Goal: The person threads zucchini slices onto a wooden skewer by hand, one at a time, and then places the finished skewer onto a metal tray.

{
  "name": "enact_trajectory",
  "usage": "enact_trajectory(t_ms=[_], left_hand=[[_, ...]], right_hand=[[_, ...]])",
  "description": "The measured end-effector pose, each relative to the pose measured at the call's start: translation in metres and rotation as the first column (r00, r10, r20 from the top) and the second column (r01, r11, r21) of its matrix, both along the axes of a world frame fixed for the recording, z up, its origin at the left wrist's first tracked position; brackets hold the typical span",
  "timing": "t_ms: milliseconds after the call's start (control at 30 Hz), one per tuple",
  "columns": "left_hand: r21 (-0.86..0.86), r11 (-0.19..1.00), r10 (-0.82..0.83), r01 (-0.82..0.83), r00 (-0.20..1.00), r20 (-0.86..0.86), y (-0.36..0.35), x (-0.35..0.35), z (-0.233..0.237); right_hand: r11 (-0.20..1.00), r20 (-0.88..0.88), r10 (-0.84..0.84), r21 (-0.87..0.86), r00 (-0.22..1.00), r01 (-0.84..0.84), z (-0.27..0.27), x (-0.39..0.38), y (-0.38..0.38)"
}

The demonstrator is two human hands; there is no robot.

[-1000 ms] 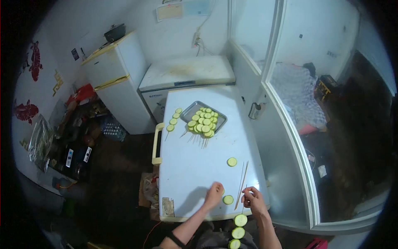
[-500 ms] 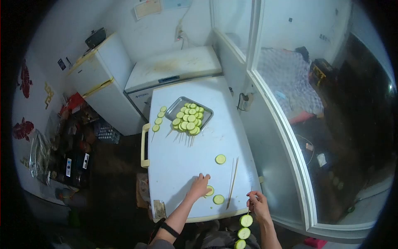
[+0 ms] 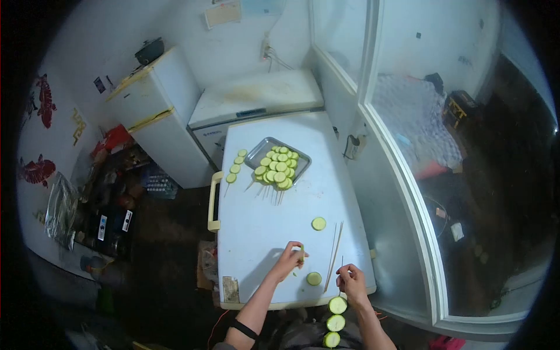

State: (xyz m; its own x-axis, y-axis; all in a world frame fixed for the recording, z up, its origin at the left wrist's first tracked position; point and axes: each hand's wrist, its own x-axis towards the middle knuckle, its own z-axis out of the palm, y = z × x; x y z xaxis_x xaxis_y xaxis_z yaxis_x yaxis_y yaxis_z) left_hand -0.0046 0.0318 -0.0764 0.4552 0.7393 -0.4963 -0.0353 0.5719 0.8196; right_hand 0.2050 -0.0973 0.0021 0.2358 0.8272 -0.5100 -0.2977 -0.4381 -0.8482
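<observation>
My left hand (image 3: 290, 260) is raised a little over the white table, pinching a green slice (image 3: 302, 251) edge-on. My right hand (image 3: 352, 282) grips a thin skewer (image 3: 342, 261) near the table's front edge. Three round green slices (image 3: 335, 322) hang on that skewer below the hand. Loose slices lie on the table, one (image 3: 314, 278) between my hands and another (image 3: 318, 223) farther back. Bare skewers (image 3: 334, 256) lie just left of my right hand. A metal tray (image 3: 255, 154) holds a pile of skewered slices (image 3: 278, 166), their sticks pointing toward me.
One skewer of slices (image 3: 235, 168) lies left of the tray on the white table (image 3: 256, 227). A white chest freezer (image 3: 256, 96) stands behind it, a fridge (image 3: 169, 140) at the left. Along the right side runs a glazed partition (image 3: 396, 210).
My left hand has picked up a slice from the table and lifted it. My right hand has moved left toward it, with the skewer of slices. The view has shifted slightly.
</observation>
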Motion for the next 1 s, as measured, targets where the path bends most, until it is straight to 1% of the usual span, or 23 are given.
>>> enact_trajectory(t_ms=[33, 67, 100, 133, 200, 233, 267, 333, 367, 400, 467, 500, 567, 600, 633, 667, 700, 733, 800, 933, 1000], left_hand=[[0.009, 1.000, 0.010, -0.010, 1.000, 0.000, 0.001, -0.001, 0.003], [-0.142, 0.989, 0.092, -0.046, 0.935, 0.344, 0.000, 0.001, 0.023], [-0.290, 0.957, 0.207, -0.021, 0.750, 0.629, -0.001, 0.004, 0.040], [-0.281, 0.959, 0.207, -0.029, 0.748, 0.631, -0.002, 0.009, 0.049], [-0.415, 0.910, 0.339, -0.006, 0.591, 0.732, -0.005, 0.019, 0.068], [-0.477, 0.878, 0.408, -0.035, 0.573, 0.710, -0.007, 0.021, 0.080], [-0.472, 0.881, 0.408, -0.040, 0.568, 0.715, -0.007, 0.023, 0.078], [-0.545, 0.836, 0.484, -0.061, 0.547, 0.683, -0.003, 0.026, 0.068], [-0.521, 0.848, 0.485, -0.096, 0.538, 0.689, -0.003, 0.028, 0.066], [-0.521, 0.847, 0.490, -0.102, 0.529, 0.693, -0.003, 0.028, 0.064], [-0.559, 0.817, 0.539, -0.140, 0.529, 0.656, -0.003, 0.026, 0.059], [-0.562, 0.815, 0.542, -0.140, 0.527, 0.655, -0.004, 0.025, 0.056], [-0.545, 0.819, 0.541, -0.180, 0.557, 0.629, -0.007, 0.021, 0.049], [-0.535, 0.821, 0.540, -0.199, 0.572, 0.617, -0.008, 0.019, 0.046], [-0.535, 0.821, 0.540, -0.198, 0.572, 0.617, -0.008, 0.016, 0.043], [-0.530, 0.833, 0.518, -0.160, 0.563, 0.643, -0.007, 0.012, 0.042], [-0.524, 0.843, 0.497, -0.122, 0.553, 0.669, -0.007, 0.010, 0.040], [-0.524, 0.843, 0.496, -0.121, 0.553, 0.669, -0.007, 0.009, 0.039], [-0.515, 0.837, 0.518, -0.186, 0.574, 0.635, -0.009, 0.008, 0.047], [-0.523, 0.833, 0.525, -0.181, 0.559, 0.642, -0.008, 0.003, 0.044], [-0.493, 0.848, 0.508, -0.195, 0.564, 0.651, -0.008, 0.000, 0.046]], right_hand=[[1.000, 0.000, 0.010, 0.009, 1.000, -0.010, 0.003, -0.005, 0.004], [0.998, -0.009, -0.014, 0.057, 1.000, 0.014, 0.012, -0.010, 0.012], [0.994, -0.022, -0.039, 0.104, 0.999, 0.041, 0.021, -0.015, 0.019], [0.993, -0.022, -0.030, 0.113, 0.999, 0.033, 0.031, -0.021, 0.027], [0.984, -0.053, 0.010, 0.180, 0.999, -0.001, 0.048, -0.033, 0.040], [0.984, -0.075, 0.026, 0.180, 0.997, -0.012, 0.049, -0.041, 0.042], [0.979, -0.042, 0.075, 0.194, 0.996, -0.065, 0.056, -0.051, 0.043], [0.976, -0.066, 0.121, 0.189, 0.990, -0.107, 0.053, -0.068, 0.038], [0.980, -0.067, 0.135, 0.158, 0.989, -0.123, 0.052, -0.075, 0.034], [0.976, -0.082, 0.147, 0.173, 0.986, -0.131, 0.051, -0.083, 0.029], [0.978, -0.090, 0.171, 0.137, 0.981, -0.158, 0.046, -0.094, 0.023], [0.978, -0.089, 0.172, 0.135, 0.981, -0.159, 0.042, -0.098, 0.021], [0.978, -0.005, 0.172, 0.124, 0.985, -0.170, 0.033, -0.104, 0.019], [0.978, -0.004, 0.172, 0.124, 0.985, -0.171, 0.032, -0.107, 0.019], [0.975, 0.020, 0.186, 0.119, 0.982, -0.187, 0.033, -0.108, 0.019], [0.972, 0.045, 0.200, 0.114, 0.979, -0.204, 0.033, -0.110, 0.020], [0.972, 0.046, 0.199, 0.115, 0.979, -0.203, 0.034, -0.111, 0.021], [0.968, 0.053, 0.216, 0.123, 0.975, -0.221, 0.034, -0.112, 0.021], [0.962, 0.062, 0.231, 0.131, 0.971, -0.238, 0.032, -0.115, 0.021], [0.958, 0.120, 0.240, 0.128, 0.963, -0.255, 0.030, -0.121, 0.022], [0.958, 0.131, 0.243, 0.126, 0.961, -0.259, 0.030, -0.123, 0.023]])
